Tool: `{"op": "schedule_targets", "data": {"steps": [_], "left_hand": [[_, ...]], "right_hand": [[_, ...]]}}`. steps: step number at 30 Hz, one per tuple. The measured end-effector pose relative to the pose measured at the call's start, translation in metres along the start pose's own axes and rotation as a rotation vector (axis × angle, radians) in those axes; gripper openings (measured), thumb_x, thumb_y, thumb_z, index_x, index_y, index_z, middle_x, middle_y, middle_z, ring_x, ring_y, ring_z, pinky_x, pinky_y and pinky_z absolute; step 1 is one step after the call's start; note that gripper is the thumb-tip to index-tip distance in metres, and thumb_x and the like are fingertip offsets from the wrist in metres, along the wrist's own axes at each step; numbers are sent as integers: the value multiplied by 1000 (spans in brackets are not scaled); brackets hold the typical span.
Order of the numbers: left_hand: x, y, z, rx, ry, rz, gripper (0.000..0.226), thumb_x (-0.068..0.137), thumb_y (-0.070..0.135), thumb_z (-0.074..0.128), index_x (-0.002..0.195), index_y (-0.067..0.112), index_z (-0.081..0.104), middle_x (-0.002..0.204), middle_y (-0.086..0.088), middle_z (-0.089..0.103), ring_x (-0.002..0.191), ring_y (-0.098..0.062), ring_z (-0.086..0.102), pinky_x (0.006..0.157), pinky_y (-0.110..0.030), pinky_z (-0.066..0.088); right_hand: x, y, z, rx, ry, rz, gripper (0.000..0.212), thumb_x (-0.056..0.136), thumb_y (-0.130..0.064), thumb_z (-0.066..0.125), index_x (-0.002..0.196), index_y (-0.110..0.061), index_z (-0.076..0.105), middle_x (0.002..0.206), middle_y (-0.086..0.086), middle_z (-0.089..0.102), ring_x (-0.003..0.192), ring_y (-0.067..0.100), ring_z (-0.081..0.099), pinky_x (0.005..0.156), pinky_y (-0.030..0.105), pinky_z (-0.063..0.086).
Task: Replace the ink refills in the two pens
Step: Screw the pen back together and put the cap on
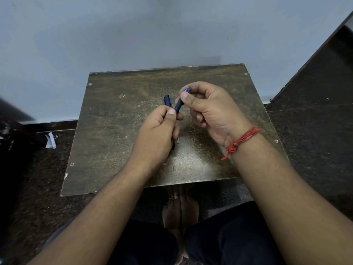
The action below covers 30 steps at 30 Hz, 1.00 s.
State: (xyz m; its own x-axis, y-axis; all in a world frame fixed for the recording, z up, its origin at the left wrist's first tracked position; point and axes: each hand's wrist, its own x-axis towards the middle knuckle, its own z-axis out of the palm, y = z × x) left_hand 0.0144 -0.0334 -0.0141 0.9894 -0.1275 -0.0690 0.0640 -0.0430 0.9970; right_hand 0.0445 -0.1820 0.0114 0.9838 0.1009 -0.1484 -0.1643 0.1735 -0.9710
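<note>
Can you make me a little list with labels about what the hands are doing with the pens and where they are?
left hand: grips a dark pen piece whose end sticks up above the fingers
right hand: pinches the blue-tipped pen between thumb and fingers
pens: both held above the table, close together; whether they touch cannot be told
table: small, worn, brown top
right wrist: red thread band
floor: white paper scrap left of the table

I see a worn brown board [118,142] with corner screws [72,164], lying on dark speckled flooring [315,134]. Behind it stands a pale blue-grey wall [152,31]. Crumpled white paper [51,140] lies left of the board.
</note>
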Motion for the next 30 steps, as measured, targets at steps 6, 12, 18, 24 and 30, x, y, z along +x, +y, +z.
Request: {"op": "schedule_targets", "data": {"steps": [6,12,18,24,30], "left_hand": [[0,0,0,11,-9,0,29,98,43,43,86,26,63,53,8,50,41,-5,36,42,-22,30],[0,0,-1,-3,1,3,29,98,42,43,87,23,63,53,8,50,40,-4,36,41,-20,30],[-1,-1,0,40,-19,-2,29,98,45,42,85,29,63,54,8,51,42,-5,36,46,-25,29],[-1,2,0,24,1,-4,30,99,43,43,88,24,63,53,8,51,41,-4,36,42,-21,30],[0,2,0,12,6,3,29,98,41,43,88,22,62,53,8,50,40,-4,35,42,-21,29]], "right_hand": [[-1,3,2,-79,79,19,21,91,-26,71,95,-11,57,86,16,59,44,10,39,37,19,24],[-2,-1,-3,1,-16,-9,17,97,-8,60,112,-4,65,106,13,74,41,6,37,37,18,25],[0,3,3,-38,44,-2,17,92,-17,70,84,-14,56,63,4,52,39,7,29,36,18,19],[0,3,0,-16,67,-25,15,93,-22,70,101,-14,60,97,24,68,44,8,36,37,17,26],[0,1,-5,60,-59,2,18,97,-3,58,114,-3,64,107,13,75,37,3,35,35,16,26]]}}
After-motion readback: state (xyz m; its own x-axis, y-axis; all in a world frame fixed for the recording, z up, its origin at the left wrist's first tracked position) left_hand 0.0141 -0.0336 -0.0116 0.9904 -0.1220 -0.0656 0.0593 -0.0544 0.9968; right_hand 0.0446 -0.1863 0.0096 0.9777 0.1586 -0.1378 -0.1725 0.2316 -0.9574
